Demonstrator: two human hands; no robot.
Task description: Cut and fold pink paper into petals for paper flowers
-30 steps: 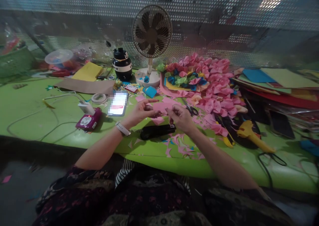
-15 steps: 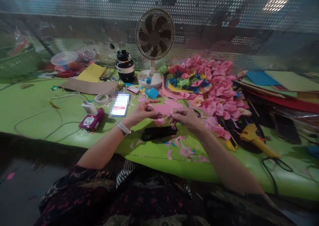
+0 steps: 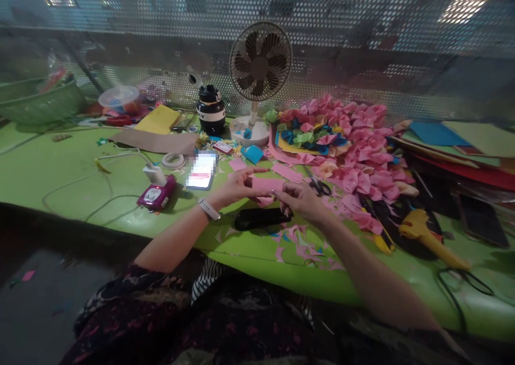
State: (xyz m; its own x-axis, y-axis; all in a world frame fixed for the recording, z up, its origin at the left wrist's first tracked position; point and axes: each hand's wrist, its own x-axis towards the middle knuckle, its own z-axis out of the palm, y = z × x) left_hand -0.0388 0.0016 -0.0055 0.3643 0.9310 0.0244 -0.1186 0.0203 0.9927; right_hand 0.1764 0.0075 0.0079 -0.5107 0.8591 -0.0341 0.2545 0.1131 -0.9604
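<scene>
A small pink paper piece [image 3: 267, 185] is stretched between my two hands above the green table. My left hand [image 3: 237, 187] pinches its left end, with the index finger extended over it. On the other side, my right hand [image 3: 301, 198] grips the right end between thumb and fingers. A black stapler [image 3: 261, 218] lies just below the hands. Behind my right hand are scissors [image 3: 321, 187] and another pink strip [image 3: 287, 172]. Small pink scraps [image 3: 303, 244] are scattered near the table's front edge.
A fan [image 3: 260, 62] and a black bottle [image 3: 211, 110] stand at the back. Pink paper flowers [image 3: 362, 140] are heaped to the right, near a yellow glue gun [image 3: 432, 236]. A lit phone [image 3: 202, 170], tape roll [image 3: 174, 161] and purple power box [image 3: 156, 194] lie left.
The view has shifted, so the table's contents appear further right and slightly lower. The pink paper between my hands now lies flatter, and the scissors show more fully.
</scene>
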